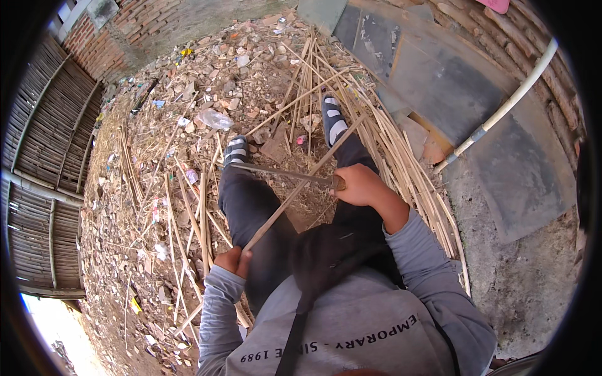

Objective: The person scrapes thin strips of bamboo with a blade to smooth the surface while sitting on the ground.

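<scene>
My left hand (233,261) is closed around the near end of a split bamboo strip (274,219), which slants up and away to the right over my lap. In my right hand (360,185) is the handle of a long-bladed knife (282,174). Its narrow blade points left across my legs and crosses the bamboo strip a little left of my right fist. Whether the edge touches the strip, I cannot tell. A black bag (335,254) rests at my waist.
Bamboo strips lie in a long pile (401,169) to my right, with several more scattered at left (204,225). Rubble and litter (163,125) cover the ground. Dark sheets (451,75) and a pale pole (508,103) lean at right; a bamboo wall (47,125) stands left.
</scene>
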`<state>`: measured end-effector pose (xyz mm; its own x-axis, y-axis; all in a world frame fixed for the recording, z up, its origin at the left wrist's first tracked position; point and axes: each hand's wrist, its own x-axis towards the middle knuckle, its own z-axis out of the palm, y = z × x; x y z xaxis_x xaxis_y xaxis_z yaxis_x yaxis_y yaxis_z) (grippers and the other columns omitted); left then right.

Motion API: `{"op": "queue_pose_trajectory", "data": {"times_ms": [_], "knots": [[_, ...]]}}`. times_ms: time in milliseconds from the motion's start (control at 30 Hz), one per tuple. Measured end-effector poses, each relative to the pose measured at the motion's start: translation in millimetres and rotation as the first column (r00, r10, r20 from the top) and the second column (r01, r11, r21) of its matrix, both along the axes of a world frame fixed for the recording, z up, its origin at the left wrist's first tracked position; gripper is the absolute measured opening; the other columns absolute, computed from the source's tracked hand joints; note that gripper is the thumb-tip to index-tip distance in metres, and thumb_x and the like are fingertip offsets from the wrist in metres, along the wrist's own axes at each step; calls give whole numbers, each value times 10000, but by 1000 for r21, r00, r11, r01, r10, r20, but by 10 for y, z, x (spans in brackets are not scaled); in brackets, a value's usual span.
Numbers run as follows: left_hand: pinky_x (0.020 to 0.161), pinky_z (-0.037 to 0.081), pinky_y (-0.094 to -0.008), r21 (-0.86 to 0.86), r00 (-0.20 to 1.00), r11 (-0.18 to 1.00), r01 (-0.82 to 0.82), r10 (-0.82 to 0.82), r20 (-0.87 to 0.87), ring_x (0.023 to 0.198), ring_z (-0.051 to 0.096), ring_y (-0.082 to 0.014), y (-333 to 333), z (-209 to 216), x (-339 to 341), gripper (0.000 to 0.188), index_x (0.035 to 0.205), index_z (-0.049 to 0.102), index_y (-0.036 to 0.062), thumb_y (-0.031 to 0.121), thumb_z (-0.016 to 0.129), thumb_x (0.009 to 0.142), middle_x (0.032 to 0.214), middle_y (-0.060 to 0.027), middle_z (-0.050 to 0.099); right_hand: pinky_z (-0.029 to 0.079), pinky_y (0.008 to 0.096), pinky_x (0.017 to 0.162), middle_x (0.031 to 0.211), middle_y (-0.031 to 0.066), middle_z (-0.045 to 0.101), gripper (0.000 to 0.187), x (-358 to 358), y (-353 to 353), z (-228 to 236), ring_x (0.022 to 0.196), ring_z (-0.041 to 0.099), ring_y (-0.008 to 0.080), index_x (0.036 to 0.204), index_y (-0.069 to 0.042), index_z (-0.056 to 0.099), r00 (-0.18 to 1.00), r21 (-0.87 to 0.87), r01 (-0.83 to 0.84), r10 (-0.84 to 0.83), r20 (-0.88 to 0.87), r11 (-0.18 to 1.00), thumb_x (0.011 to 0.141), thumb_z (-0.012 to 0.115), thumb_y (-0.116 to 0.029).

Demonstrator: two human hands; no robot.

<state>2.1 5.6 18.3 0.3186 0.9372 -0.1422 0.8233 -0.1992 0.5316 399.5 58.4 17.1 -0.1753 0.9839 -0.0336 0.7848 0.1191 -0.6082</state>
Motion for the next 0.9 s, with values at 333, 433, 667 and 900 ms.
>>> {"op": "queue_pose_trajectory", "data": {"times_ms": [333,433,667,900], "knots": [[636,455,-514,3,1000,1000,-4,4,-6,709,603,-487,-4,51,40,407,776,553,2,348,588,987,681,-274,570,525,499,799,884,225,696,288,24,-25,67,905,670,425,937,-40,695,988,-48,134,-130,82,990,799,756,-285],[636,453,-514,-42,1000,999,-14,13,-19,706,599,-486,18,50,14,420,772,547,3,359,584,991,682,-271,567,534,500,780,854,207,698,274,-181,-131,94,866,679,415,927,-55,691,997,-59,46,-42,67,997,792,753,-286],[638,454,-517,21,998,1000,-22,20,55,704,589,-493,-15,18,31,400,768,547,2,331,586,992,674,-268,565,516,491,714,806,207,680,284,126,110,28,801,662,427,891,-42,691,995,28,87,-88,47,996,790,779,-292],[635,456,-531,-1,1000,1000,-17,17,3,710,600,-498,2,37,19,414,776,558,3,359,592,985,670,-272,574,530,497,787,894,233,699,312,98,-11,40,895,675,426,966,-38,698,978,-38,206,-204,48,978,803,751,-299]]}}
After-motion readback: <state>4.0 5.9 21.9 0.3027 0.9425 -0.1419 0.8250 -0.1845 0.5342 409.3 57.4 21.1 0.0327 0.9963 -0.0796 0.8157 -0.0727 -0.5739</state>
